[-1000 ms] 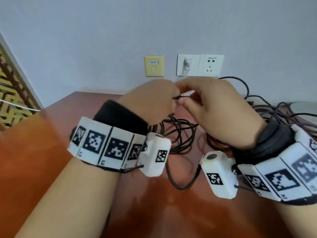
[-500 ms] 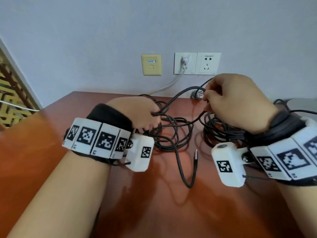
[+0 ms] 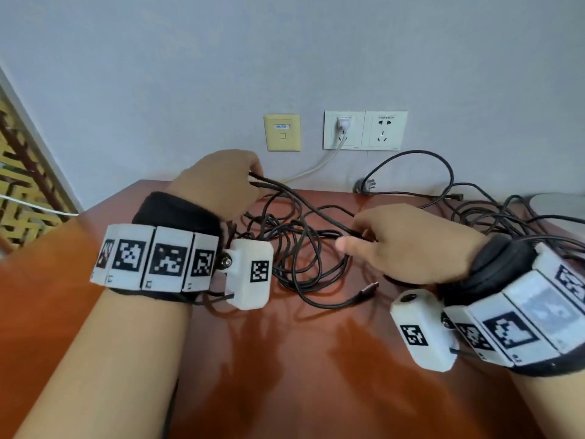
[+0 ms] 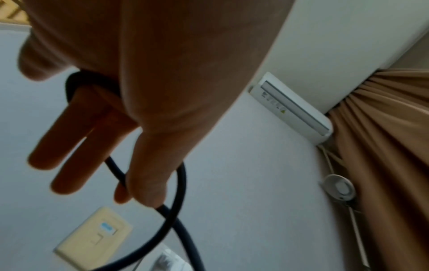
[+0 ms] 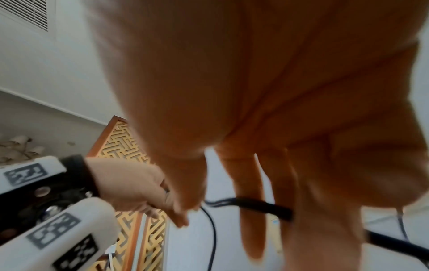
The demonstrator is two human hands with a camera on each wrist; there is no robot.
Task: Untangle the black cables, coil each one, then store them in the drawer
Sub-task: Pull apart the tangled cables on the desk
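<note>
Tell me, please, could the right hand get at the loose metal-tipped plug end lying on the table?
Probably yes: the plug end lies bare on the table beside the right hand, nothing over it, though that hand's fingers hold a black cable.

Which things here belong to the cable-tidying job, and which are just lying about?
Job: black cables; left hand and right hand, each holding cable.
Lying about: white plug with its white cord, sockets, yellow wall plate, screen.
</note>
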